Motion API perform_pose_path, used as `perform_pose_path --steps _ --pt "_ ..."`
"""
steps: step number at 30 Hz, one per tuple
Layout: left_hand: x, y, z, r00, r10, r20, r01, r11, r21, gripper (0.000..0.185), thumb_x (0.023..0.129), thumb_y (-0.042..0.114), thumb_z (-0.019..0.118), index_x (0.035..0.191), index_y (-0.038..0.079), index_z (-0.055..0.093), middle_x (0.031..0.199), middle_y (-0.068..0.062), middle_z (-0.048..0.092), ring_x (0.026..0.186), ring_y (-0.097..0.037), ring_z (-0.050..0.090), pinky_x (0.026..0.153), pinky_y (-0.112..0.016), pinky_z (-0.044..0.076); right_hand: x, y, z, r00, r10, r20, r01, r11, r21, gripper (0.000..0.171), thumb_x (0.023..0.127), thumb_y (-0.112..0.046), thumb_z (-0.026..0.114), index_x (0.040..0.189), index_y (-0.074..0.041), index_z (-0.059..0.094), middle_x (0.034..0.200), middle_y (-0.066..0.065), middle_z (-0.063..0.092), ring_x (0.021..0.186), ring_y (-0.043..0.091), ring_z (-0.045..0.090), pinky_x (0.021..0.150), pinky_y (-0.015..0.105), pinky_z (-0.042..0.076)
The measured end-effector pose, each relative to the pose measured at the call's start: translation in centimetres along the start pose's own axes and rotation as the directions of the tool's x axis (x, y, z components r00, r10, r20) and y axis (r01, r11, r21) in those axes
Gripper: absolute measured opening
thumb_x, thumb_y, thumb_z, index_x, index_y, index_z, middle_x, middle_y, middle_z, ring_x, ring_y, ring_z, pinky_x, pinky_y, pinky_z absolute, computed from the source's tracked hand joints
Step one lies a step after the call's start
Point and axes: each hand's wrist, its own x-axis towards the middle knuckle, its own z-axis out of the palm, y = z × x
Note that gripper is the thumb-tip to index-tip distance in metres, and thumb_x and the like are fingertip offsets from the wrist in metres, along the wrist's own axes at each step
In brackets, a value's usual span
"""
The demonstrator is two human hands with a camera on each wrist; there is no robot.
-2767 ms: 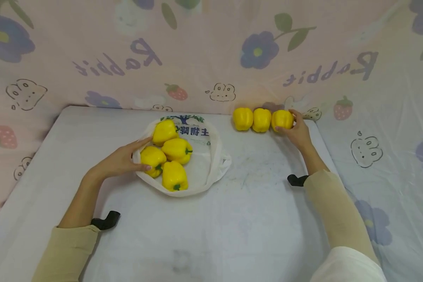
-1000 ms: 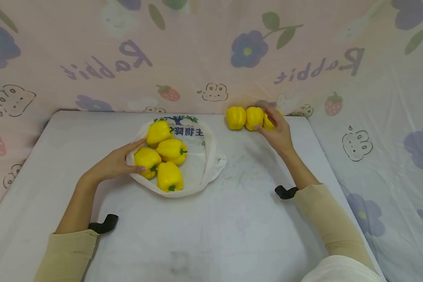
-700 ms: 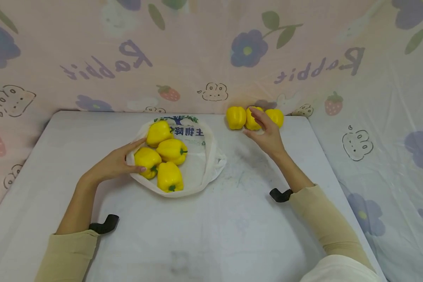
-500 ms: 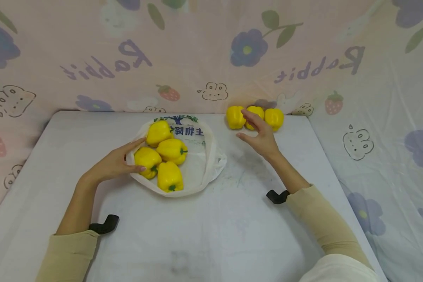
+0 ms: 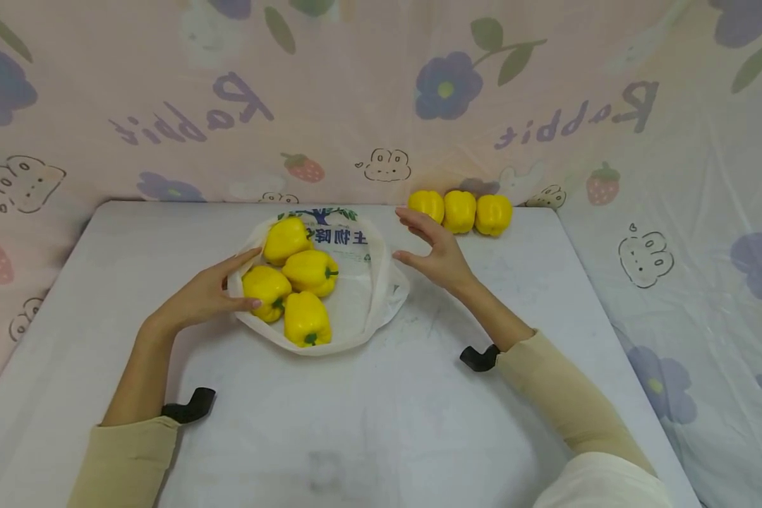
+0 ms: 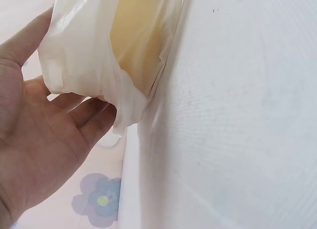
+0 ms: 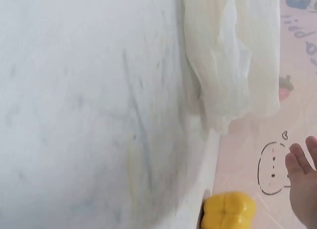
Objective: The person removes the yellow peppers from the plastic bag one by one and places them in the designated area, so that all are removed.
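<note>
A white plastic bag (image 5: 381, 282) with printing on its inside stands with its mouth wide, several yellow bell peppers (image 5: 310, 272) lying in it. My left hand (image 5: 204, 293) holds the bag's left rim, thumb and fingertips over the edge beside the peppers. In the left wrist view the fingers (image 6: 91, 117) bend in at the bag's gathered lower edge. My right hand (image 5: 438, 254) is near the bag's right rim with nothing in it, thumb and fingers spread apart. Behind it, three yellow bell peppers (image 5: 460, 212) stand in a row, the leftmost partly covered by the hand.
The white table (image 5: 381, 430) meets a curtain (image 5: 355, 85) printed with flowers and rabbits at its back edge. More of the same cloth hangs at the right side. Black curved pieces stick out at both wrists.
My right hand has left the rightmost pepper of the row and moved left, past the others, to beside the bag. It carries nothing. The left hand keeps its hold on the rim.
</note>
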Motion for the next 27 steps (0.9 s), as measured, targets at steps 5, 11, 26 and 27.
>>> perform_pose_path --steps 5,11,26,27 --pt "-0.3 -0.4 0.0 1.000 0.003 0.001 -0.003 1.000 -0.029 0.088 0.073 0.045 0.073 0.142 0.042 0.019 0.151 -0.005 0.014 0.132 -0.037 0.022 0.099 -0.062 0.024 0.4 0.0 1.3 0.999 -0.012 0.044 0.011 1.000 0.026 0.061 0.073 0.006 0.071 0.129 0.006 0.045 0.130 0.019 0.046 0.118 0.029 0.045 0.098 0.052 0.034" --pt "-0.2 -0.5 -0.2 1.000 0.023 0.000 -0.023 0.999 -0.041 0.091 0.073 0.037 0.075 0.144 0.037 0.018 0.150 -0.006 0.016 0.128 -0.036 0.030 0.098 -0.060 0.027 1.0 -0.2 2.1 0.997 -0.014 0.070 0.010 0.999 0.051 0.060 0.073 0.007 0.071 0.128 0.008 0.045 0.129 0.021 0.046 0.117 0.028 0.046 0.098 0.051 0.035" --pt "-0.2 -0.1 -0.6 1.000 0.019 0.017 -0.019 1.000 0.009 0.096 0.069 0.048 0.074 0.142 0.044 0.012 0.147 -0.016 0.022 0.124 -0.043 0.034 0.096 -0.059 0.031 2.8 -1.6 4.6 0.964 0.084 0.252 -0.097 0.995 0.038 0.059 0.080 -0.004 0.069 0.132 0.001 0.043 0.134 0.013 0.045 0.117 0.019 0.048 0.099 0.042 0.037" --pt "-0.2 -0.2 -0.5 1.000 0.019 0.014 -0.019 1.000 0.009 0.096 0.069 0.047 0.074 0.142 0.044 0.013 0.147 -0.015 0.022 0.124 -0.042 0.034 0.096 -0.059 0.031 2.9 -1.6 4.8 0.960 0.088 0.265 -0.102 0.994 0.039 0.059 0.080 -0.004 0.069 0.132 0.002 0.042 0.134 0.013 0.044 0.118 0.020 0.047 0.099 0.042 0.037"
